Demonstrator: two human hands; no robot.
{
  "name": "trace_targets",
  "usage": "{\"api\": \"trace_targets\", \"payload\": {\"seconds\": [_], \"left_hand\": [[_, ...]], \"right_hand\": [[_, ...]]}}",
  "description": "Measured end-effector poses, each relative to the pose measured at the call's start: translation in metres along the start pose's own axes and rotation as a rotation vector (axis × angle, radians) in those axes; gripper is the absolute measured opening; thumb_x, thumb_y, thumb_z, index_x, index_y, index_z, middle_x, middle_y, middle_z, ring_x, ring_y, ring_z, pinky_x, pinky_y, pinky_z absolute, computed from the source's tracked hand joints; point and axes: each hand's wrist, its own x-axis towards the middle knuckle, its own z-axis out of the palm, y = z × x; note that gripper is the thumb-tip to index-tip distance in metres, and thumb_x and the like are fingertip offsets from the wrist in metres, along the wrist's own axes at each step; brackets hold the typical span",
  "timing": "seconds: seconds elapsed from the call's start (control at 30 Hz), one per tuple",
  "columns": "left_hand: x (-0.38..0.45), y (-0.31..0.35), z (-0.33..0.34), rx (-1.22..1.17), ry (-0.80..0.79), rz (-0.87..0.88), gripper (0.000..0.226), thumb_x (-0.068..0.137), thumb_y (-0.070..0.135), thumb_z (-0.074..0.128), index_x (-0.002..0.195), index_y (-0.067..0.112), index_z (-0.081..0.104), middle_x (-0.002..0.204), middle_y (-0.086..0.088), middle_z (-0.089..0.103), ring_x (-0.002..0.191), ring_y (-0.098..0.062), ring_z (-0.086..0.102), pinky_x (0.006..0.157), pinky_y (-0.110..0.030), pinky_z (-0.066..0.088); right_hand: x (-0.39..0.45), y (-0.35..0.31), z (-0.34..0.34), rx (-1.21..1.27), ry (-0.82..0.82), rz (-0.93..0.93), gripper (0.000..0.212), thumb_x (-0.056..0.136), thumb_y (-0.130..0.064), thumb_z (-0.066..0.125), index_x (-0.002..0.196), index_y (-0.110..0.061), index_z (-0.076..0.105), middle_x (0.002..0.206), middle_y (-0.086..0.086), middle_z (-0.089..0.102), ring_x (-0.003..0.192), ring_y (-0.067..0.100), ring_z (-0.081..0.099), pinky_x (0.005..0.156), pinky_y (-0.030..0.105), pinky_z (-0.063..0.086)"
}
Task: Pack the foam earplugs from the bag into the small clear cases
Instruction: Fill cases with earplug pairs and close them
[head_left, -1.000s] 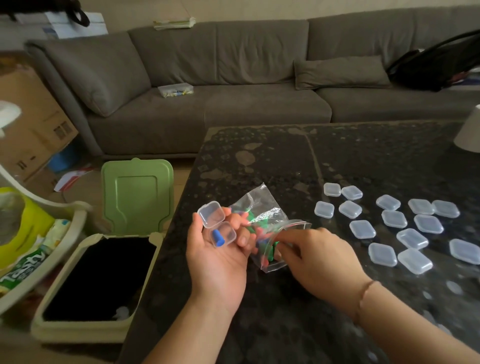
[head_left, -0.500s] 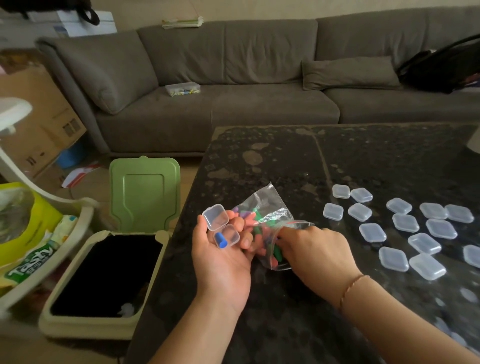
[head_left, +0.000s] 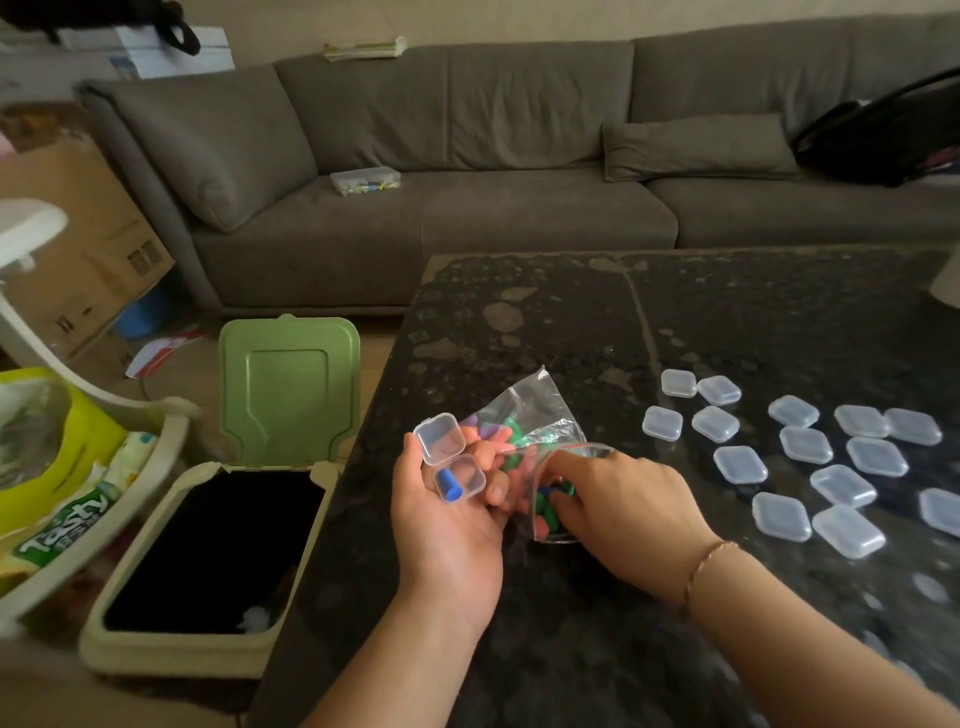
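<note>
My left hand (head_left: 447, 525) lies palm up over the table's left part. It holds a small clear case (head_left: 451, 457) with its lid swung open and a blue earplug (head_left: 448, 486) inside, and its fingers also grip the clear plastic bag (head_left: 535, 421) of coloured foam earplugs (head_left: 548, 512). The fingers of my right hand (head_left: 626, 506) are curled inside the bag's mouth among the earplugs; what they hold is hidden. Several closed clear cases (head_left: 808, 467) lie on the table to the right.
The dark speckled table (head_left: 545, 322) has its left edge near an open bin with a green lid (head_left: 288, 384) on the floor. A grey sofa (head_left: 467, 208) stands behind. A white rack with packets (head_left: 57, 499) stands at far left.
My right hand has pushed deeper into the bag's mouth. My left hand keeps the open case and bag where they were. The camera has shifted slightly.
</note>
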Motion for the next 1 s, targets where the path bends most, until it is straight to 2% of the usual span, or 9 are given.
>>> {"api": "trace_targets", "payload": {"seconds": [0.23, 0.47, 0.5, 0.53, 0.57, 0.63, 0.73, 0.9, 1.0], "left_hand": [[-0.001, 0.003, 0.001, 0.021, -0.031, 0.008, 0.05, 0.103, 0.051, 0.033, 0.1, 0.008, 0.059, 0.083, -0.009, 0.068, 0.058, -0.016, 0.063, 0.079, -0.039, 0.05], [-0.006, 0.005, 0.003, 0.13, -0.072, 0.008, 0.054, 0.1, 0.055, 0.037, 0.111, 0.008, 0.061, 0.075, -0.012, 0.055, 0.064, -0.009, 0.043, 0.081, -0.037, 0.046], [-0.009, 0.004, 0.004, 0.195, -0.102, 0.007, 0.055, 0.1, 0.055, 0.036, 0.118, 0.008, 0.06, 0.079, -0.019, 0.054, 0.065, -0.022, 0.065, 0.085, -0.038, 0.051], [-0.013, 0.003, 0.005, 0.268, -0.141, 0.005, 0.056, 0.1, 0.054, 0.035, 0.122, 0.008, 0.058, 0.084, -0.023, 0.053, 0.093, -0.038, 0.06, 0.085, -0.038, 0.055], [-0.016, 0.002, 0.006, 0.324, -0.189, 0.001, 0.056, 0.099, 0.054, 0.035, 0.119, 0.008, 0.059, 0.082, -0.021, 0.053, 0.064, -0.021, 0.068, 0.076, -0.033, 0.056], [-0.022, -0.002, 0.006, 0.365, -0.278, -0.044, 0.053, 0.097, 0.056, 0.038, 0.104, 0.01, 0.064, 0.073, -0.008, 0.056, 0.059, -0.008, 0.052, 0.061, -0.027, 0.044], [-0.028, -0.002, 0.006, 0.392, -0.352, -0.132, 0.05, 0.089, 0.056, 0.045, 0.093, 0.012, 0.068, 0.072, -0.005, 0.058, 0.057, -0.013, 0.047, 0.056, -0.027, 0.039], [-0.029, -0.001, 0.005, 0.309, -0.431, -0.264, 0.047, 0.094, 0.054, 0.045, 0.099, 0.013, 0.07, 0.081, -0.006, 0.058, 0.059, -0.013, 0.046, 0.055, -0.026, 0.039], [-0.03, -0.003, 0.005, 0.253, -0.453, -0.299, 0.047, 0.096, 0.053, 0.045, 0.093, 0.017, 0.074, 0.081, -0.004, 0.059, 0.061, -0.012, 0.048, 0.057, -0.026, 0.039]], "right_hand": [[-0.005, 0.0, -0.005, 0.038, 0.152, 0.052, 0.029, 0.098, -0.046, 0.041, 0.122, -0.041, 0.055, 0.106, -0.01, 0.068, 0.089, 0.015, 0.065, 0.069, 0.028, 0.052], [-0.028, 0.013, -0.029, 0.097, 0.241, -0.081, 0.021, 0.09, -0.042, 0.056, 0.107, -0.042, 0.068, 0.099, -0.018, 0.066, 0.075, 0.006, 0.061, 0.055, 0.021, 0.053], [-0.033, 0.016, -0.031, 0.109, 0.294, -0.122, 0.018, 0.086, -0.039, 0.061, 0.101, -0.04, 0.071, 0.099, -0.018, 0.065, 0.071, 0.007, 0.062, 0.049, 0.024, 0.053], [-0.037, 0.017, -0.033, 0.128, 0.368, -0.157, 0.014, 0.083, -0.035, 0.067, 0.096, -0.037, 0.073, 0.098, -0.016, 0.065, 0.068, 0.006, 0.062, 0.043, 0.026, 0.051], [-0.04, 0.018, -0.033, 0.143, 0.442, -0.195, 0.011, 0.083, -0.029, 0.071, 0.093, -0.033, 0.074, 0.098, -0.014, 0.065, 0.067, 0.006, 0.061, 0.041, 0.026, 0.05], [-0.043, 0.02, -0.033, 0.156, 0.571, -0.274, 0.008, 0.087, -0.023, 0.071, 0.093, -0.026, 0.075, 0.099, -0.01, 0.065, 0.071, 0.008, 0.06, 0.047, 0.024, 0.049], [-0.044, 0.015, -0.036, 0.229, 0.68, -0.382, 0.012, 0.091, -0.022, 0.065, 0.095, -0.019, 0.075, 0.101, -0.004, 0.065, 0.081, 0.01, 0.06, 0.057, 0.024, 0.051], [-0.043, 0.012, -0.032, 0.18, 0.583, -0.534, 0.014, 0.093, -0.018, 0.059, 0.095, -0.023, 0.072, 0.11, -0.001, 0.064, 0.086, -0.002, 0.038, 0.051, 0.02, 0.041], [-0.042, 0.012, -0.033, 0.222, 0.595, -0.563, 0.014, 0.095, -0.018, 0.055, 0.1, -0.028, 0.064, 0.112, -0.005, 0.058, 0.086, -0.002, 0.042, 0.051, 0.021, 0.044]]}}
